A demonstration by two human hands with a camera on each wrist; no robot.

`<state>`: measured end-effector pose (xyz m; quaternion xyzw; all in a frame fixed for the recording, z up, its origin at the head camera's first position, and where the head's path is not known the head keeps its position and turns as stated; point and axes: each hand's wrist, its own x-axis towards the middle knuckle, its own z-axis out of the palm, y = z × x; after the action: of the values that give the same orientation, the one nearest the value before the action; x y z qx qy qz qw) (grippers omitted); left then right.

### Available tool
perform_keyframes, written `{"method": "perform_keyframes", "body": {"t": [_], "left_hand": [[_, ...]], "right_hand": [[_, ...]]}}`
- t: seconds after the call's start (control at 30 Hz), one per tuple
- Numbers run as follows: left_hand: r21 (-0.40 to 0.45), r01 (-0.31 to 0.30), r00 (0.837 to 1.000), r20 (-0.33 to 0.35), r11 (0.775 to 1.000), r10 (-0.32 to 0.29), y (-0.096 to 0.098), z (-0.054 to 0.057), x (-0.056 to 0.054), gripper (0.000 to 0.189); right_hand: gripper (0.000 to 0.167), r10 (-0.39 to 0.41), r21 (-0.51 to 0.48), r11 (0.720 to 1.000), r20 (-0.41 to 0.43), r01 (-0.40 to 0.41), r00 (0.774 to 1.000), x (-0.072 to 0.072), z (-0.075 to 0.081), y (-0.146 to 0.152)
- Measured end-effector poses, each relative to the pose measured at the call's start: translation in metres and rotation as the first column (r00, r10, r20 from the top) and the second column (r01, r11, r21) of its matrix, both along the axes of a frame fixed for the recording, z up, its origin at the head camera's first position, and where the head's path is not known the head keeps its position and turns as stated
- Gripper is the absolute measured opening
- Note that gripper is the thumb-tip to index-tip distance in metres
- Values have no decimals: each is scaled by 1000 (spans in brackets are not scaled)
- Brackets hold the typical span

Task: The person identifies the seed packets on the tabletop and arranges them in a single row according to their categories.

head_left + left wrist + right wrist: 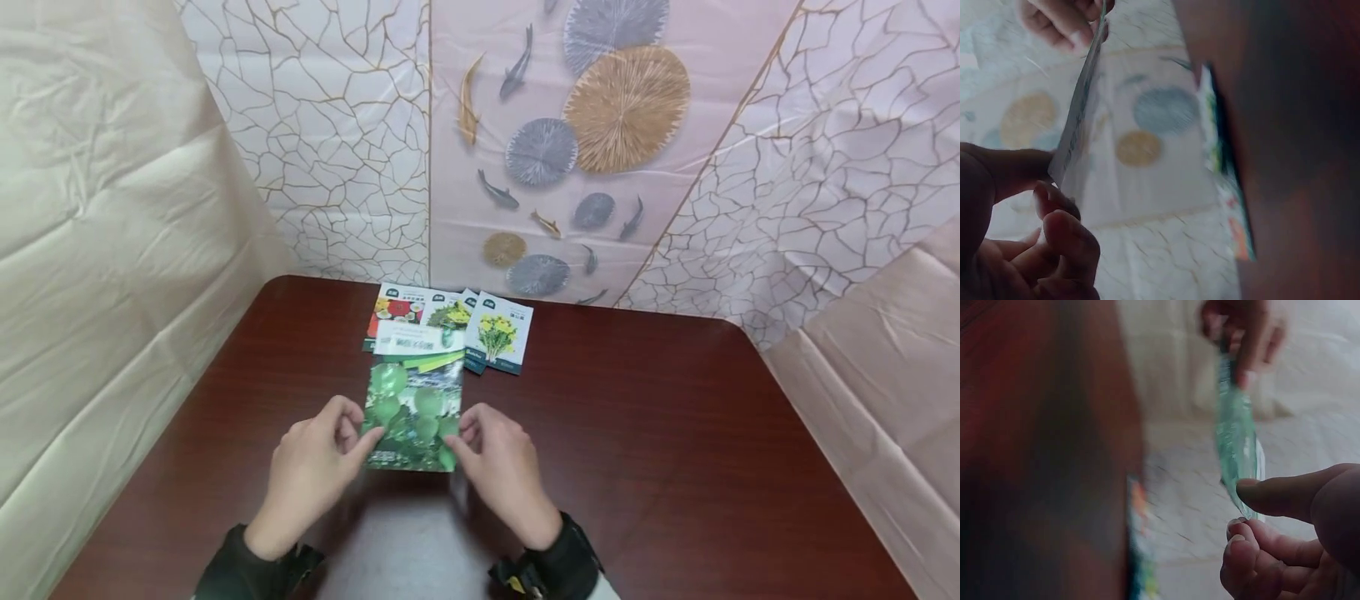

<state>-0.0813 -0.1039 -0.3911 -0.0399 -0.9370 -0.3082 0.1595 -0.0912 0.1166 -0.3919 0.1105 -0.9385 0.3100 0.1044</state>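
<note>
A green seed packet (416,408) with pictures of round green fruit and a white label strip along its top is held up between both hands. My left hand (311,462) pinches its left edge low down, thumb on the front face. On the opposite edge my right hand (498,462) pinches it the same way. The left wrist view catches the packet (1079,119) nearly edge-on, above the tabletop. In the right wrist view its glossy green face (1235,437) bulges slightly, and the right thumb (1279,497) presses on it.
Behind the held packet, several white-topped seed packets (498,333) lie overlapping near the far edge of the dark red-brown table (637,450). A patterned cloth (345,150) hangs behind the table, with pale cloth (97,250) along the left side.
</note>
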Motion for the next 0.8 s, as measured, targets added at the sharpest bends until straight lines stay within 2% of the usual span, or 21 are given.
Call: {"method": "perform_keyframes", "body": {"t": [0.07,0.17,0.27,0.37,0.43,0.53,0.67,0.8], "left_hand": [[-47,-10,997,79,999,13,-15,-7,-3,31],[-111,5,981,193,994,16,-33,-18,-10,37],[-158,34,953,304,987,16,-46,-30,-17,43],[-185,49,922,387,981,27,-54,-41,-22,47],[-193,55,907,420,980,32,-57,-47,-25,48],[-201,59,895,444,978,37,-61,-54,-27,48],[-203,60,887,460,977,41,-65,-58,-30,48],[-204,61,886,462,977,41,-68,-60,-32,49]], "right_hand": [[19,38,68,997,52,-42,998,-10,-11,-15],[23,87,145,984,139,-107,987,-22,-25,-35],[28,110,205,967,198,-151,974,-30,-35,-49],[34,121,250,952,229,-178,966,-34,-44,-59],[33,130,271,943,234,-193,964,-35,-47,-63],[33,139,292,934,233,-205,962,-36,-52,-68],[42,126,320,927,226,-196,966,-38,-54,-73],[50,125,330,924,213,-191,969,-40,-55,-74]]}}
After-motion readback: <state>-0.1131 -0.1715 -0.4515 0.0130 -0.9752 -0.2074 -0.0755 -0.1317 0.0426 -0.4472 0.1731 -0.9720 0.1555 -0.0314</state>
